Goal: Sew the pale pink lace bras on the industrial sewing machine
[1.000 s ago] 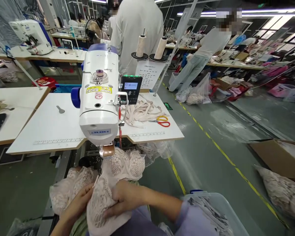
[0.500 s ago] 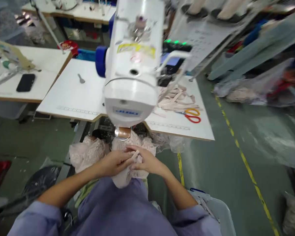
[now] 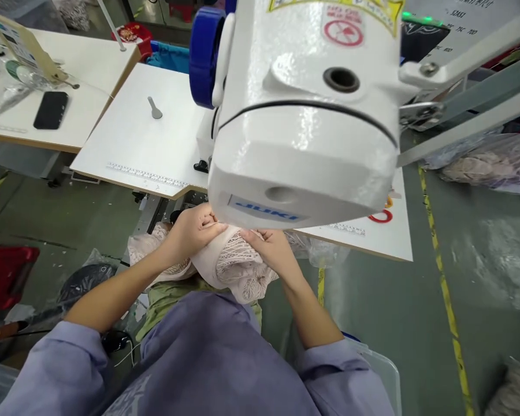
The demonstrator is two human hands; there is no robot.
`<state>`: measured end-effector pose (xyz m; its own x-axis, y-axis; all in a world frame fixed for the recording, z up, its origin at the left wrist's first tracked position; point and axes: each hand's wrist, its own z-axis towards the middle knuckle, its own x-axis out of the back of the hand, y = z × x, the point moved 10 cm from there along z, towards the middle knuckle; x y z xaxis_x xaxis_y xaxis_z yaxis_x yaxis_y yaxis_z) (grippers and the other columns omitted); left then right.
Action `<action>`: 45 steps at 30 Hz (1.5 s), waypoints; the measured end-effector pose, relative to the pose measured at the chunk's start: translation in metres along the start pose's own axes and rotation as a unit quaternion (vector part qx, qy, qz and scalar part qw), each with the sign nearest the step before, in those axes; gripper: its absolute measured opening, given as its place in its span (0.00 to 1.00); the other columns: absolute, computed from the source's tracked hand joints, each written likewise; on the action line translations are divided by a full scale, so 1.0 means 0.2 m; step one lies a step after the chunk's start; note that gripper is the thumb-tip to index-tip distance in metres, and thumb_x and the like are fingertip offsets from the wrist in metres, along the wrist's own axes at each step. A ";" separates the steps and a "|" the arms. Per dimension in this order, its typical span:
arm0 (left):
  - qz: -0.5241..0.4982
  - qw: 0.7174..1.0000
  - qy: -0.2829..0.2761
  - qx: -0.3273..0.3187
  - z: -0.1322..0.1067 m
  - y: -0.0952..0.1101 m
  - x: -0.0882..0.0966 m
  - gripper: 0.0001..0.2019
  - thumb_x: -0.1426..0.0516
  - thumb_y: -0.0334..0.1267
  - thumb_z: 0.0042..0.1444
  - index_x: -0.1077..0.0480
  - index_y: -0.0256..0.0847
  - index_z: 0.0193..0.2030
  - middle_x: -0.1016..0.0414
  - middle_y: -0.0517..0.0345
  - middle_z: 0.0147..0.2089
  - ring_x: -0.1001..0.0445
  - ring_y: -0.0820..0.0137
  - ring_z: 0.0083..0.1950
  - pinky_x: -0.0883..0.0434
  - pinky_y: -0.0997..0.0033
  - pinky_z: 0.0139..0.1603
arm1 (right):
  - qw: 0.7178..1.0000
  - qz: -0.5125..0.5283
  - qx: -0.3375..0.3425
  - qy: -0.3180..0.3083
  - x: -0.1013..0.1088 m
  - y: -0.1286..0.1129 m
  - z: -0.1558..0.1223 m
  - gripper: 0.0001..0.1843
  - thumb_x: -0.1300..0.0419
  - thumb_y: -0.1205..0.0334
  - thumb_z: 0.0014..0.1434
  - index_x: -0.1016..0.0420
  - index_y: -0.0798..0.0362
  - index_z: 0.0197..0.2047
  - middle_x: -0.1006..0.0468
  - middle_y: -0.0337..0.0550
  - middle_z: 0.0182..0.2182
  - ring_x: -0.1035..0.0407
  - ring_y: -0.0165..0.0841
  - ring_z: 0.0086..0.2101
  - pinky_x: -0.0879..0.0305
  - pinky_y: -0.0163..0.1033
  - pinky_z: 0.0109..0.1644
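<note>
A pale pink lace garment [image 3: 238,263] hangs over my lap just below the head of a white sewing machine [image 3: 303,156]. My left hand [image 3: 195,231] pinches its upper edge between thumb and curled fingers. Close by on the other side, my right hand [image 3: 271,248] grips the same edge, thumb on top. The machine head hides the needle area and part of my right fingertips. More lace of the same colour [image 3: 149,242] lies bunched to the left, behind my left wrist.
The white worktable [image 3: 130,133] carries a printed ruler and a small grey tool [image 3: 155,108]. Red-handled scissors [image 3: 381,216] show partly at the right behind the machine. A black phone [image 3: 51,110] lies on the left table. A clear plastic bin [image 3: 383,370] stands at my right.
My view has moved closer to the machine, which now covers the pink strips and most of the scissors. My hands have moved slightly apart and now hold the garment's edge up.
</note>
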<state>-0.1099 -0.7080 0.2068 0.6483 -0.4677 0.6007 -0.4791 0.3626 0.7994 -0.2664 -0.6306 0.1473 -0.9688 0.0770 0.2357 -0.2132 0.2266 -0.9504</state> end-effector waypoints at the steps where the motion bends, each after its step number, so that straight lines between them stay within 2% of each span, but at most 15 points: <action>1: 0.004 1.000 0.006 -0.012 0.01 0.00 0.00 0.10 0.41 0.42 0.59 0.33 0.39 0.31 0.34 0.63 0.24 0.34 0.73 0.29 0.36 0.73 0.31 | 1.000 0.011 0.003 0.002 0.01 0.00 0.01 0.23 0.37 0.39 0.59 0.22 0.51 0.30 0.22 0.40 0.29 0.28 0.38 0.34 0.34 0.39 0.38; 5: 0.022 0.999 0.021 -0.040 0.04 0.00 0.00 0.10 0.43 0.42 0.60 0.35 0.39 0.31 0.34 0.62 0.27 0.33 0.72 0.32 0.34 0.71 0.35 | 0.999 0.019 0.027 0.003 0.03 -0.03 0.05 0.19 0.32 0.41 0.56 0.17 0.50 0.37 0.17 0.42 0.35 0.24 0.45 0.45 0.30 0.44 0.48; 11: 0.044 0.999 -0.003 -0.026 0.03 -0.01 -0.01 0.06 0.46 0.37 0.61 0.35 0.40 0.34 0.40 0.65 0.23 0.38 0.73 0.27 0.37 0.71 0.33 | 0.999 -0.029 0.038 0.007 0.05 -0.06 0.09 0.18 0.30 0.41 0.52 0.19 0.48 0.29 0.21 0.40 0.25 0.24 0.46 0.41 0.27 0.47 0.45; 14: 0.044 0.999 -0.002 -0.020 0.03 -0.02 -0.01 0.05 0.46 0.37 0.62 0.34 0.40 0.35 0.39 0.65 0.23 0.38 0.73 0.27 0.36 0.71 0.33 | 0.998 -0.027 0.048 0.017 0.07 -0.05 0.10 0.18 0.29 0.42 0.51 0.18 0.49 0.34 0.19 0.41 0.29 0.24 0.47 0.43 0.27 0.48 0.49; 17: 0.045 0.999 0.008 -0.025 0.03 -0.02 -0.01 0.05 0.45 0.37 0.60 0.33 0.39 0.34 0.35 0.64 0.24 0.34 0.72 0.28 0.33 0.70 0.35 | 0.997 -0.003 0.053 0.050 0.08 0.00 0.09 0.27 0.29 0.39 0.50 0.18 0.50 0.45 0.16 0.45 0.39 0.25 0.48 0.50 0.30 0.52 0.58; 20: 0.047 0.999 0.001 -0.019 0.03 -0.02 0.00 0.05 0.45 0.37 0.59 0.33 0.39 0.34 0.33 0.63 0.24 0.33 0.71 0.28 0.31 0.69 0.35 | 0.997 0.048 0.028 0.057 0.02 0.17 0.07 0.43 0.35 0.26 0.48 0.21 0.52 0.54 0.17 0.53 0.48 0.28 0.51 0.56 0.36 0.56 0.65; 24: 0.049 0.998 -0.024 0.012 0.02 -0.02 0.03 0.07 0.45 0.41 0.59 0.31 0.40 0.36 0.34 0.63 0.22 0.33 0.70 0.27 0.32 0.70 0.34 | 0.988 0.138 -0.003 -0.070 -0.19 0.42 -0.02 0.53 0.41 0.17 0.43 0.22 0.52 0.57 0.20 0.56 0.54 0.31 0.52 0.60 0.36 0.55 0.66; 26: 0.048 0.998 -0.025 0.017 0.02 -0.02 0.05 0.07 0.44 0.41 0.59 0.30 0.41 0.36 0.36 0.64 0.20 0.33 0.70 0.26 0.33 0.70 0.33 | 0.973 0.157 -0.033 -0.163 -0.30 0.52 -0.10 0.45 0.32 0.26 0.44 0.20 0.50 0.56 0.18 0.52 0.52 0.26 0.50 0.56 0.31 0.54 0.63; 28: 0.046 0.999 -0.020 0.014 0.03 -0.02 0.05 0.06 0.44 0.40 0.59 0.30 0.41 0.35 0.37 0.65 0.19 0.34 0.70 0.25 0.34 0.71 0.32 | 0.963 0.163 -0.071 -0.203 -0.34 0.61 -0.18 0.36 0.24 0.41 0.43 0.19 0.48 0.53 0.16 0.47 0.49 0.24 0.48 0.52 0.30 0.53 0.61; 30: 0.045 0.999 -0.013 0.014 0.03 -0.02 0.05 0.06 0.44 0.40 0.59 0.31 0.40 0.35 0.38 0.66 0.19 0.36 0.71 0.25 0.36 0.71 0.32 | 0.957 0.199 -0.113 -0.179 -0.32 0.69 -0.24 0.28 0.22 0.49 0.41 0.16 0.47 0.46 0.14 0.44 0.43 0.21 0.46 0.47 0.28 0.53 0.58; 32: 0.044 0.999 -0.012 0.014 0.03 -0.02 0.04 0.07 0.45 0.40 0.60 0.32 0.40 0.35 0.38 0.66 0.19 0.37 0.72 0.25 0.39 0.72 0.31 | 0.947 0.250 -0.150 -0.133 -0.28 0.75 -0.30 0.21 0.23 0.47 0.43 0.15 0.49 0.38 0.14 0.44 0.36 0.20 0.44 0.40 0.25 0.50 0.53; 36: 0.044 0.999 -0.021 0.018 0.02 -0.01 0.03 0.07 0.46 0.40 0.61 0.34 0.40 0.34 0.39 0.67 0.20 0.40 0.74 0.22 0.44 0.72 0.28 | 0.938 0.295 -0.170 -0.069 -0.22 0.79 -0.38 0.26 0.31 0.35 0.50 0.16 0.52 0.34 0.15 0.44 0.29 0.20 0.41 0.31 0.24 0.44 0.40; 40: 0.083 0.996 -0.017 0.013 0.00 -0.01 0.05 0.04 0.45 0.37 0.62 0.32 0.40 0.38 0.32 0.62 0.24 0.35 0.73 0.25 0.44 0.72 0.26 | 0.927 0.335 -0.169 0.008 -0.12 0.74 -0.44 0.25 0.25 0.38 0.44 0.16 0.50 0.33 0.15 0.43 0.28 0.21 0.39 0.28 0.25 0.42 0.37; 42: 0.146 0.988 0.030 -0.033 -0.05 0.05 0.07 0.04 0.46 0.36 0.62 0.32 0.39 0.40 0.26 0.56 0.32 0.28 0.68 0.32 0.38 0.72 0.29 | 0.924 0.343 -0.161 0.052 -0.05 0.70 -0.47 0.23 0.23 0.41 0.40 0.16 0.50 0.31 0.15 0.41 0.26 0.23 0.37 0.25 0.26 0.39 0.34; 45: 0.177 0.960 0.111 -0.188 -0.20 0.28 0.06 0.05 0.46 0.33 0.64 0.31 0.39 0.46 0.22 0.51 0.41 0.24 0.65 0.43 0.29 0.68 0.40 | 0.936 0.322 -0.122 0.079 0.04 0.60 -0.49 0.21 0.23 0.40 0.41 0.16 0.49 0.29 0.17 0.39 0.25 0.27 0.34 0.23 0.30 0.37 0.30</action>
<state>-0.1062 -0.6612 0.2586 0.6143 -0.0935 0.7835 -0.4725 0.7517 0.4601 -0.2877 -0.5078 0.0548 -0.8516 0.4122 -0.3238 0.4614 0.2964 -0.8362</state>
